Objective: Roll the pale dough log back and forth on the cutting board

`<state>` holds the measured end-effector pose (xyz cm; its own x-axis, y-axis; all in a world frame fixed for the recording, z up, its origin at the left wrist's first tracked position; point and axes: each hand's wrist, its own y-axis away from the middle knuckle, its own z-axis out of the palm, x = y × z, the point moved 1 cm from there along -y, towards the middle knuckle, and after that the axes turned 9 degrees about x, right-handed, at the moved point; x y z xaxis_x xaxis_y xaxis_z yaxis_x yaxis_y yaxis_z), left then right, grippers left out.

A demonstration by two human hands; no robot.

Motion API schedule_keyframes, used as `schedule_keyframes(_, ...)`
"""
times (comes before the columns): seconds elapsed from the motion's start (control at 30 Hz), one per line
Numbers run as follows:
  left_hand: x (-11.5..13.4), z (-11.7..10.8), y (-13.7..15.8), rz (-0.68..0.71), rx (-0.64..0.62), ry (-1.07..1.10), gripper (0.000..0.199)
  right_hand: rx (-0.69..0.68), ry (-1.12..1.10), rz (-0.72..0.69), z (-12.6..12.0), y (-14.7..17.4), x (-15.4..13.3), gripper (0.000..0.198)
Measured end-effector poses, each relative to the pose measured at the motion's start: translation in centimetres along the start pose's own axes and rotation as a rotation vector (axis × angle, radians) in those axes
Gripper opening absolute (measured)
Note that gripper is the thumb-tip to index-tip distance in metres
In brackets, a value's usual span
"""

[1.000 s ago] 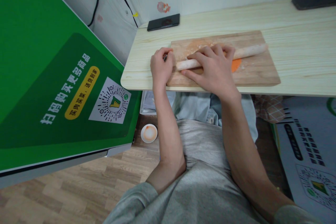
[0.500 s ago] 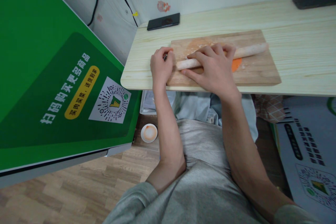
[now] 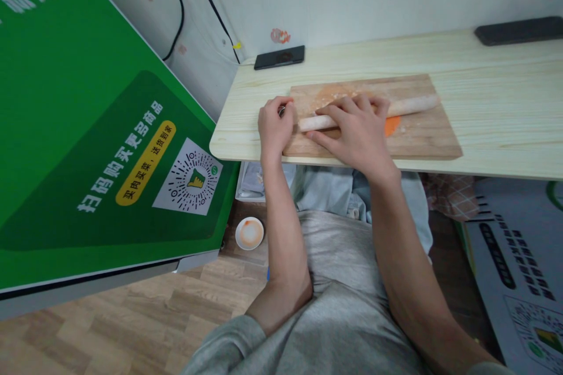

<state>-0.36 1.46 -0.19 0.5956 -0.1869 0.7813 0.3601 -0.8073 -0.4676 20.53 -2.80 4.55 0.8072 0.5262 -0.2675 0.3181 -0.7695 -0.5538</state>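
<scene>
My right hand (image 3: 363,132) lies over a pale rolling pin (image 3: 409,106), its fingers bent across the far side and the thumb near the pin's left end. The pin lies slantwise on a wooden cutting board (image 3: 433,143). Beneath the pin, a flat piece of orange dough (image 3: 393,126) shows beside my palm; the rest is covered by pin and hand. My left hand (image 3: 275,127) is closed at the board's left edge, thumb against fingers. Something dark and shiny shows between them, too small to name.
The board sits at the front edge of a light wood table (image 3: 501,94). Behind it lie a black phone (image 3: 280,57) and a dark flat object (image 3: 519,31) by the wall. A green printed panel (image 3: 109,187) stands at left. Low down is a white bowl (image 3: 249,234).
The view has tilted, so the table and board appear lower in the picture. Both hands keep nearly the same places relative to the rolling pin and board.
</scene>
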Motion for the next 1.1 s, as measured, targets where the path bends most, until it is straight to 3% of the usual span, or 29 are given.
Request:
schedule_keyframes(0.4, 0.61, 0.07, 0.52, 0.010, 0.042, -0.016, 0.018, -0.002, 0.059, -0.018, 0.01, -0.05, -0.02, 0.045)
schedule_keyframes(1.1, 0.79, 0.03, 0.66, -0.011, 0.048, -0.006, 0.020, -0.011, 0.087, -0.038, 0.06, -0.12, 0.13, 0.042)
